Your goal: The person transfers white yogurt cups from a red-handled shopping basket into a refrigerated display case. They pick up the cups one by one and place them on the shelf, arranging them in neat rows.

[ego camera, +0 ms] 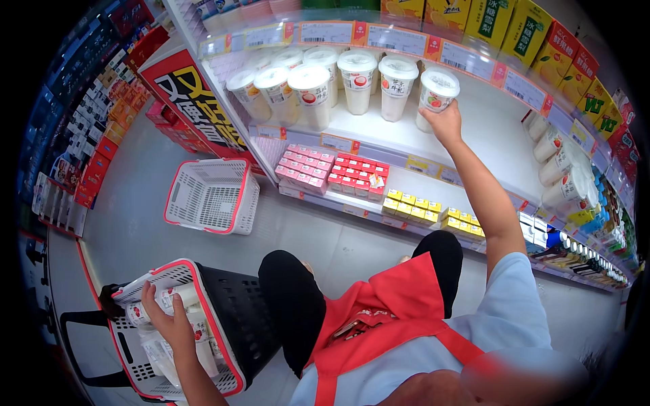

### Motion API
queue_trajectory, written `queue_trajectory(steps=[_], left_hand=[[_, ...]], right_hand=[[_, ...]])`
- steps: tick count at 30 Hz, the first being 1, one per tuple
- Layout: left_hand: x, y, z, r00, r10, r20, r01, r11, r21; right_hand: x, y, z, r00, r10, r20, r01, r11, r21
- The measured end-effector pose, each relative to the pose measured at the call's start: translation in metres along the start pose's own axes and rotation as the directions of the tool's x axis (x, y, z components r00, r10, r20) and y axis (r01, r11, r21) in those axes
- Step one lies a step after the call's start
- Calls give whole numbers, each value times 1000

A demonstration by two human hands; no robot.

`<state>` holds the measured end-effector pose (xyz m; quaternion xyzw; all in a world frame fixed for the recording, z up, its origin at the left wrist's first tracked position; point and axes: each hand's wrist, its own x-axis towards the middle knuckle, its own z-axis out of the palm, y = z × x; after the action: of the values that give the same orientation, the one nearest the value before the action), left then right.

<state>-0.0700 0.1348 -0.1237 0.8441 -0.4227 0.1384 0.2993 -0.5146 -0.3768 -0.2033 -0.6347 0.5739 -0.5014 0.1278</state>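
My right hand (447, 123) grips the lower part of a lidded plastic cup of milk drink (440, 85) at the lit shelf (482, 111); whether the cup's base touches the shelf is hidden. Left of it, several similar white-lidded cups (355, 83) stand upright in rows. My left hand (172, 327) is over a black-and-white shopping basket (238, 309) with a pink rim, its fingers apart. Several lidded cups (200, 350) lie inside that basket, partly hidden by the hand. I cannot tell whether my fingers touch them.
A second white basket (244, 203) stands on the floor before the shelf unit. Small pink cartons (304, 165), red cartons (358, 175) and yellow cartons (411, 205) line the lower shelf. A clear price strip (396, 38) edges the shelf above. More cups (563, 177) stand at the right.
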Motion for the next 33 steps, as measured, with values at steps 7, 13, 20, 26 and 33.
queue_trajectory(steps=[7,13,20,26,33], left_hand=[[-7,-5,5,994,-105,28,107,992,-62],[-14,-19,5,992,-119,36,123,983,-135],[-16,-39,-9,991,-129,30,127,990,60],[-36,-132,-29,943,-321,-88,324,830,455],[-35,-115,-33,877,-473,85,380,791,479]], right_hand=[[11,2,6,999,46,19,-46,999,-16],[11,2,10,999,40,31,-40,999,-22],[8,2,5,994,67,84,-71,997,41],[-77,-43,1,973,-222,-61,225,973,46],[-152,-70,27,877,-476,64,466,876,128]])
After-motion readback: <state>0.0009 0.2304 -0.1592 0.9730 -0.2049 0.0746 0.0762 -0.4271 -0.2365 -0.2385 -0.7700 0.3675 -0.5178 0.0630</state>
